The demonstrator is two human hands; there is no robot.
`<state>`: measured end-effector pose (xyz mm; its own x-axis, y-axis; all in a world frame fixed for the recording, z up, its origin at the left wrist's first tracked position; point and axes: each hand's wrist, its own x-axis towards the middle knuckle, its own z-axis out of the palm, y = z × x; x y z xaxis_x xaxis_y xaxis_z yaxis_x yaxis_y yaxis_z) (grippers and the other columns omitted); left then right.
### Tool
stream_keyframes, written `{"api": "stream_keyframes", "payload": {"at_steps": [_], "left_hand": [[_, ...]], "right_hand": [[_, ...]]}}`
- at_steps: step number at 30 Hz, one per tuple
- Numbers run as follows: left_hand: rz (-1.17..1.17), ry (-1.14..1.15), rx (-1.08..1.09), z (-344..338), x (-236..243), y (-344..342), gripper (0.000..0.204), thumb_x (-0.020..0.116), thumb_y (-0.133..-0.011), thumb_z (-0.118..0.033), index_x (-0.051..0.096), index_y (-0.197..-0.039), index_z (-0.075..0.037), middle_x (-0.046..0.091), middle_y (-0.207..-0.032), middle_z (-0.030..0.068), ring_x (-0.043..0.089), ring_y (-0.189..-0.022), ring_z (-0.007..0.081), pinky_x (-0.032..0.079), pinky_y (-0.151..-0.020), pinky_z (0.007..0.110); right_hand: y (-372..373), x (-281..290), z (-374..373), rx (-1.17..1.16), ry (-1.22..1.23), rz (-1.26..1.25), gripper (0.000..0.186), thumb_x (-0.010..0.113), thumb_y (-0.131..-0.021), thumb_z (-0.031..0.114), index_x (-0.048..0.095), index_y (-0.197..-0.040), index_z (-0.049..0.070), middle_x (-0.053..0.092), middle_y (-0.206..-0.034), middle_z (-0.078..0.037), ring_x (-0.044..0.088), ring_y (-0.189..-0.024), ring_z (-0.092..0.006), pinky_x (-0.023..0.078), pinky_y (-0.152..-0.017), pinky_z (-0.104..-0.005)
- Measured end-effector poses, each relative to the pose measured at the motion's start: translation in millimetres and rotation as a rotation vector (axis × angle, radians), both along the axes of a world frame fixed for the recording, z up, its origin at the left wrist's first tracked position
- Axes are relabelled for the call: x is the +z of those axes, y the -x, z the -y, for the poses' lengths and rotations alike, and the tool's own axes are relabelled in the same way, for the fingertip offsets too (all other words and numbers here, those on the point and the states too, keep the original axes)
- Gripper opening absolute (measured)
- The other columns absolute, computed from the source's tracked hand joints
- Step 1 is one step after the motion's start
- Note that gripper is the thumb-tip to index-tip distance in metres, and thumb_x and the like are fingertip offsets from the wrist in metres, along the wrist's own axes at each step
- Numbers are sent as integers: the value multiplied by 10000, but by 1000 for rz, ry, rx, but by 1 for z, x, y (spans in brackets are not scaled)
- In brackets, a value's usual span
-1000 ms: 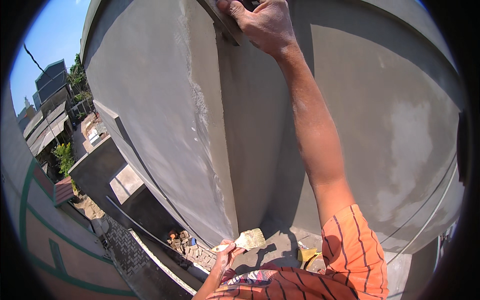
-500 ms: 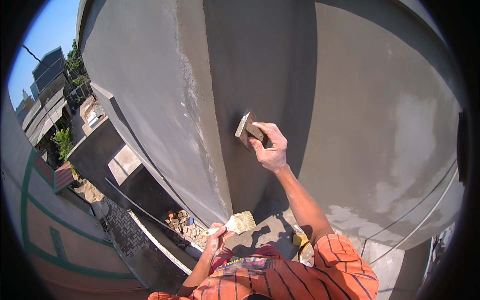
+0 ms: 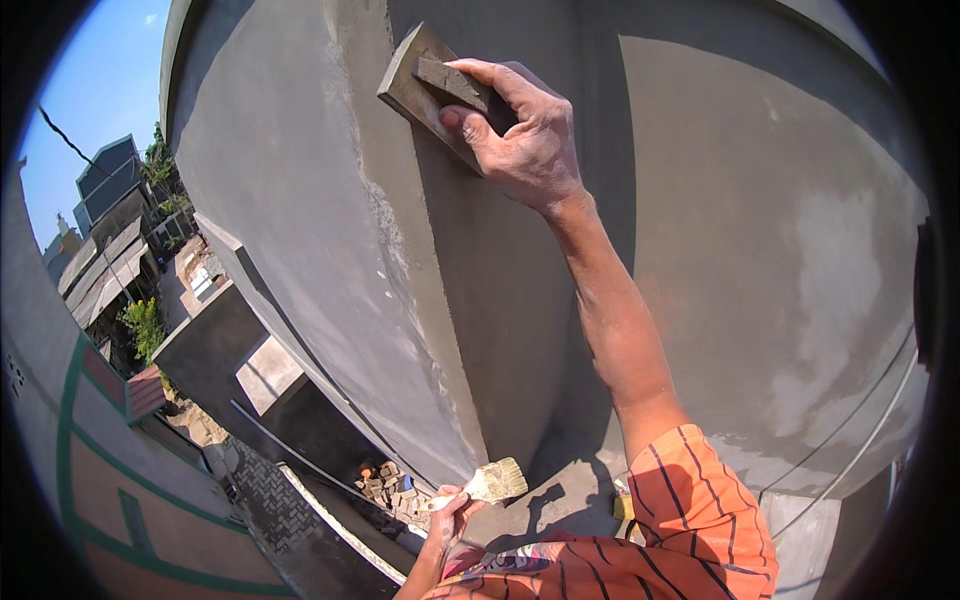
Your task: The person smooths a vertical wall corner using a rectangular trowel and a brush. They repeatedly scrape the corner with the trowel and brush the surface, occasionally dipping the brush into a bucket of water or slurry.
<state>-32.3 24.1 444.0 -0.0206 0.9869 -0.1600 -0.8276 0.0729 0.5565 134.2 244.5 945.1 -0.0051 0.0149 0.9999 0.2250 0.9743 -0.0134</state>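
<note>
My right hand (image 3: 527, 132) is closed round the handle of a plastering float (image 3: 408, 88), a flat rectangular board caked with grey plaster. The float lies tilted against the upper part of the grey wall's corner (image 3: 398, 165), on its shaded side. Low down, near the foot of that corner, my left hand (image 3: 447, 520) grips a wide flat brush (image 3: 498, 481) by its pale handle. Its bristles are coated with something light and point to the right, away from the wall's edge.
A sunlit plastered wall (image 3: 740, 260) with lighter patches curves round on the right, with a thin cable (image 3: 870, 440) hanging before it. Below on the left are broken bricks (image 3: 388, 490) and a paved lane (image 3: 280, 505). Something yellow (image 3: 624, 505) stands beside my right sleeve.
My right hand has carried the float up and left, from the middle of the shaded wall to the corner's upper part. My left hand with the brush has shifted slightly right and down.
</note>
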Motion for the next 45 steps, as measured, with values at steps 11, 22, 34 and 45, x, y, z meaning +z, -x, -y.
{"api": "stream_keyframes", "payload": {"at_steps": [11, 22, 34, 45], "left_hand": [[36, -225, -16, -12, 96, -28, 137, 607, -864, 15, 569, -960, -74, 581, -1207, 285, 595, -1116, 424, 574, -873, 508], [8, -283, 316, 7, 93, -37, 159, 592, -860, 10, 536, -977, -83, 611, -1117, 246, 616, -1066, 440, 591, -840, 513], [24, -225, 469, 26, 99, 2, 184, 598, -854, 15, 517, -990, -81, 607, -1125, 258, 623, -1059, 427, 598, -821, 508], [47, -240, 444, 11, 103, 38, 208, 604, -850, 19, 500, -1001, -80, 603, -1133, 270, 630, -1052, 415, 605, -803, 503]], "right_hand": [[-102, -397, 57, 975, 1460, -76, 444, 687, -892, 163, 544, -1261, -40, 638, -1133, -59, 601, -1010, -109, 469, -910, -263], [-138, -277, 20, 1202, 1199, 254, 471, 724, -864, 276, 583, -1217, -3, 650, -1080, -49, 619, -963, -125, 509, -868, -293], [-40, 259, -1, 199, -171, 233, 398, 706, -876, 191, 614, -1249, 86, 682, -1002, -39, 621, -878, -127, 530, -847, -297], [-30, 230, -35, -28, -59, 415, 442, 718, -867, 204, 601, -1271, 68, 682, -1039, -77, 634, -911, -142, 527, -888, -315]]}}
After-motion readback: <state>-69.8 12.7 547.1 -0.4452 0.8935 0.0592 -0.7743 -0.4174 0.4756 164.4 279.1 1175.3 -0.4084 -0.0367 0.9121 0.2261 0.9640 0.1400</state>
